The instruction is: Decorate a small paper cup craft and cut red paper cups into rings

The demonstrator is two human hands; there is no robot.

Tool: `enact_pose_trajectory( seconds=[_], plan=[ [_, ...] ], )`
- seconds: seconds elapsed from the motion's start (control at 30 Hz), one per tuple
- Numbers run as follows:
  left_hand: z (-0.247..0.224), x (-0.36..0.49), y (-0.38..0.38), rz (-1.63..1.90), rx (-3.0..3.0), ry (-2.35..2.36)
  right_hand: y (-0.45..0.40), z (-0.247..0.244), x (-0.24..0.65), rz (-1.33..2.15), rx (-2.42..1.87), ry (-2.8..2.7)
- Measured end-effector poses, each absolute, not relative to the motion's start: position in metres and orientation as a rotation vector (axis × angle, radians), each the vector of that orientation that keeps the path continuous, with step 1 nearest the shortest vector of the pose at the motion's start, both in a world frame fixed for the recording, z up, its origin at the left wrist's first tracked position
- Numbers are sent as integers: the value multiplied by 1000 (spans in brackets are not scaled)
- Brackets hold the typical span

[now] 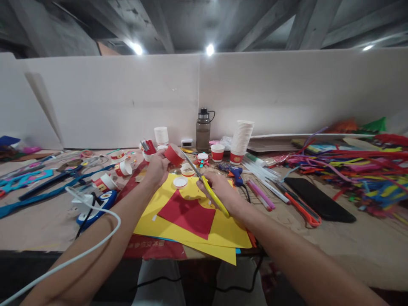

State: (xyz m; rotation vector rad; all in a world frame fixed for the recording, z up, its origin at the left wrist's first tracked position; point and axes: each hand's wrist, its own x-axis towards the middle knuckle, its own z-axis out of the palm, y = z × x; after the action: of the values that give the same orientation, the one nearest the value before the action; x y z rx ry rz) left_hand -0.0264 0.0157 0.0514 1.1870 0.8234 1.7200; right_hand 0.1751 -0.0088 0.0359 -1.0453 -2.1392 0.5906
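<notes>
My left hand (157,169) is closed round a red paper cup (174,155), tilted with its mouth towards the right. In my right hand (221,187) are scissors (214,199) with yellow handles; their blades point up and left, close to the cup's edge. Whether the blades touch the cup I cannot tell. Beneath both hands lie yellow paper sheets (149,221), with a cut piece of red paper (191,216) on top. A white disc (180,182) rests on the yellow paper, just in front of a short cut cup (188,170).
Behind stand a water bottle (203,131), a tall cup stack (241,142) and a single cup (217,153). To the right lie a blue glue gun (236,175), markers (260,194), an orange cutter (302,208), a black phone (318,199) and pipe cleaners (357,165). A white cable (116,231) crosses my left forearm.
</notes>
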Motion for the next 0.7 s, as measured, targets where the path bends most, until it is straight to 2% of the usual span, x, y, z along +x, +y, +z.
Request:
enact_pose_trajectory(
  seconds=[0.13, 0.53, 0.7],
  plan=[
    [47, -24, 16, 1621, 1230, 803, -9, 37, 177, 485, -1046, -2217],
    [49, -26, 16, 1534, 1156, 848, -13, 41, 175, 451, -1106, -2203],
    [51, -30, 17, 1638, 1190, 823, -14, 39, 174, 527, -1113, -2170]
  ],
)
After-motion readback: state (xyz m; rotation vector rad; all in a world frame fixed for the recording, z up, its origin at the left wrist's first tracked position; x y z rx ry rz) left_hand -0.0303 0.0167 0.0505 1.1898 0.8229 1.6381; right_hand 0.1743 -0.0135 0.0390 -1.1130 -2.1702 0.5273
